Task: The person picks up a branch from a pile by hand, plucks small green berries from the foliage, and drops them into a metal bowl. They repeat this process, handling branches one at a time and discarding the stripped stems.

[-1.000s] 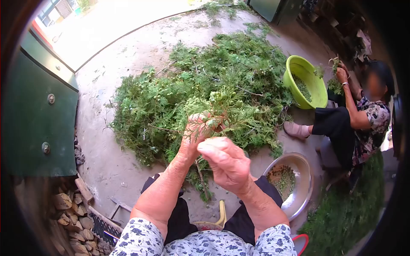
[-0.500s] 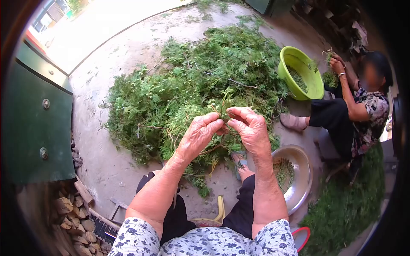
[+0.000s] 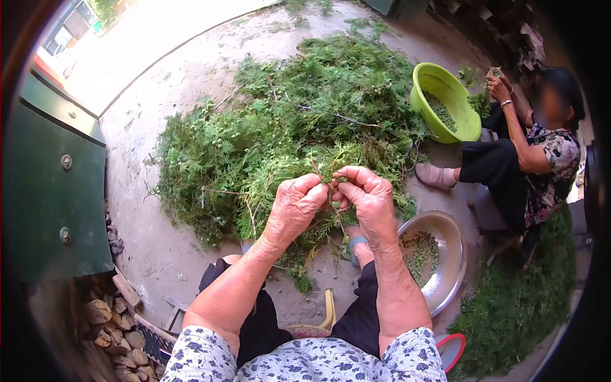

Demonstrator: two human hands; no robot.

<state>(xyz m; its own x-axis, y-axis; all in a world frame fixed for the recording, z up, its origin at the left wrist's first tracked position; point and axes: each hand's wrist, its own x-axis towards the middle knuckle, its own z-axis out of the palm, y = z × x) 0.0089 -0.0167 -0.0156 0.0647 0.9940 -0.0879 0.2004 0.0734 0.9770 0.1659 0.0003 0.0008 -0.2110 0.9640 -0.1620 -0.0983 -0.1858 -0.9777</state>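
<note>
My left hand (image 3: 296, 205) and my right hand (image 3: 367, 198) meet in front of me over a big heap of cut evergreen branches (image 3: 216, 153). Between them is a small leafy sprig (image 3: 326, 168), its green tips poking up past my fingers. The left thumb and fingers pinch it from one side. Fingers of the right hand are closed at the same spot, apparently on the sprig too; the exact contact is hidden. To the right of my right forearm stands a metal basin (image 3: 453, 254) with small green cones (image 3: 421, 258) in it.
A seated person (image 3: 522, 146) at right holds a sprig beside a lime-green tub (image 3: 468, 130) containing more green cones. Stripped greenery (image 3: 509, 305) lies at lower right, near a red-rimmed container (image 3: 457, 347). Split firewood (image 3: 121, 325) and a green door (image 3: 57, 191) are on the left.
Both hands have stayed together at the sprig; the fingers have shifted slightly and the right has drawn in closer. The seated person's hands have risen a little.
</note>
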